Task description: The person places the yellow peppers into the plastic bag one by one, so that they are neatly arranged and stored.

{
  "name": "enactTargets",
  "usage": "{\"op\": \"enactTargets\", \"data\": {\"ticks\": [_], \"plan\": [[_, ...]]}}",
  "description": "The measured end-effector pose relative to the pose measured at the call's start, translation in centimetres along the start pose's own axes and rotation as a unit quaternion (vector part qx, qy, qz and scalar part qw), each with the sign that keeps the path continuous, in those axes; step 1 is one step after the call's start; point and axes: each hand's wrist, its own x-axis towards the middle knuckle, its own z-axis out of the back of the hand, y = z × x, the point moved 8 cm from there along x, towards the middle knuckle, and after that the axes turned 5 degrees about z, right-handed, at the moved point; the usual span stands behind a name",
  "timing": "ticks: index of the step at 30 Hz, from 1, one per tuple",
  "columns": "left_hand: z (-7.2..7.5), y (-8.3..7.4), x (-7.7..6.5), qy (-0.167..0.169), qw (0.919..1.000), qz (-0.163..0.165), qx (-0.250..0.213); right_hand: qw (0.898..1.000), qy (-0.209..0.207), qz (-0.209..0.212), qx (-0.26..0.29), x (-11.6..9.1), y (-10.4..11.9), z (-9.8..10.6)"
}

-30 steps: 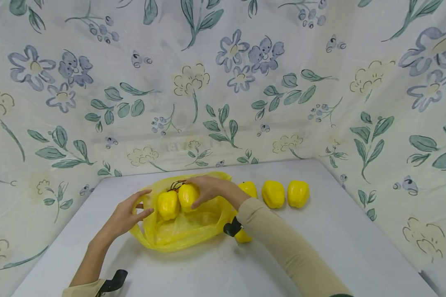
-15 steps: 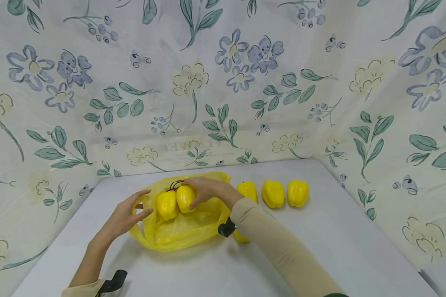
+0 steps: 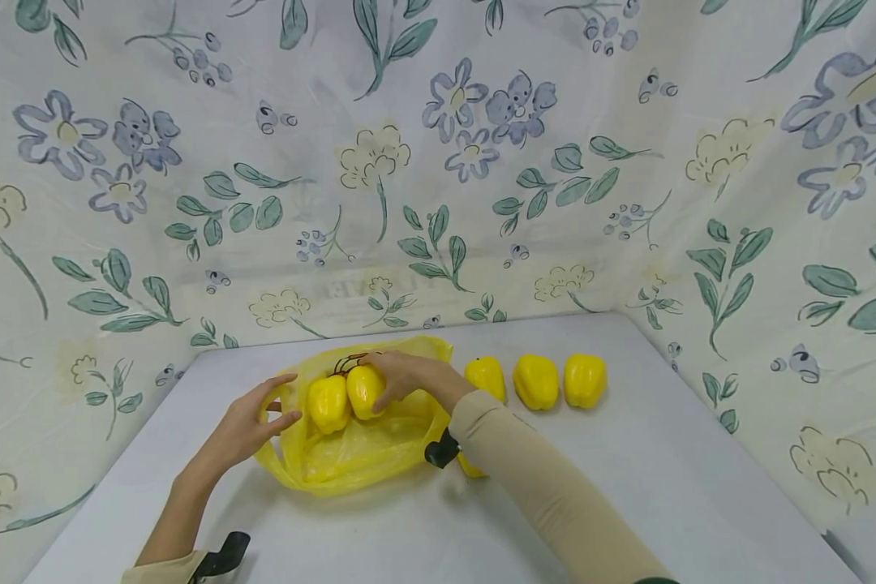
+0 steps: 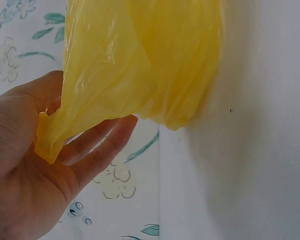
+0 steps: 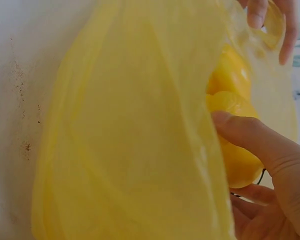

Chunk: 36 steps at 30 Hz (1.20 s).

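Note:
A yellow plastic bag (image 3: 350, 478) lies on the table with its mouth spread wide. In the head view, my right hand (image 3: 405, 377) reaches into it and grips a yellow bell pepper (image 3: 363, 392), thumb on the near side. That thumb (image 5: 245, 135) presses the pepper's skin in the right wrist view, with fingers below. Beside it in the bag rests a second yellow bell pepper (image 3: 329, 404). My left hand (image 3: 244, 426) holds the bag's left side, and a strip of the plastic (image 4: 52, 137) passes between its thumb and fingers. Thin dark strands (image 3: 348, 362) show behind the peppers.
To the right of the bag, three more yellow bell peppers stand in a row, the rightmost pepper (image 3: 586, 380) farthest from it. Another yellow pepper (image 3: 472, 465) is mostly hidden by the right sleeve (image 3: 547, 478). A floral curtain (image 3: 438, 203) borders the white table (image 3: 672, 454).
My right hand and the pepper in it have shifted slightly left, closer to the other pepper in the bag. The left hand has stayed in place.

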Motion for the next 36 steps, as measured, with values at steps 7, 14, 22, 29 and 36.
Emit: {"op": "enactTargets", "data": {"ticks": [7,14,22,29,36], "plan": [[0.0,0.0,0.0,0.001,1.0,0.002,-0.001,1.0,-0.001,-0.002,-0.024,0.2,0.0,0.2],[0.1,-0.1,0.1,-0.001,1.0,0.0,0.006,0.999,-0.003,-0.005,-0.045,0.3,0.1,0.8],[0.2,-0.3,0.1,-0.001,1.0,0.0,0.004,0.998,-0.002,0.002,-0.064,-0.2,0.4,1.5],[0.0,-0.2,-0.1,0.004,1.0,0.005,-0.001,0.995,0.015,0.016,-0.094,-1.5,1.3,2.2],[-0.2,-0.1,0.0,0.001,1.0,0.002,-0.001,0.995,0.019,0.036,-0.095,-3.9,1.5,3.4]]}}
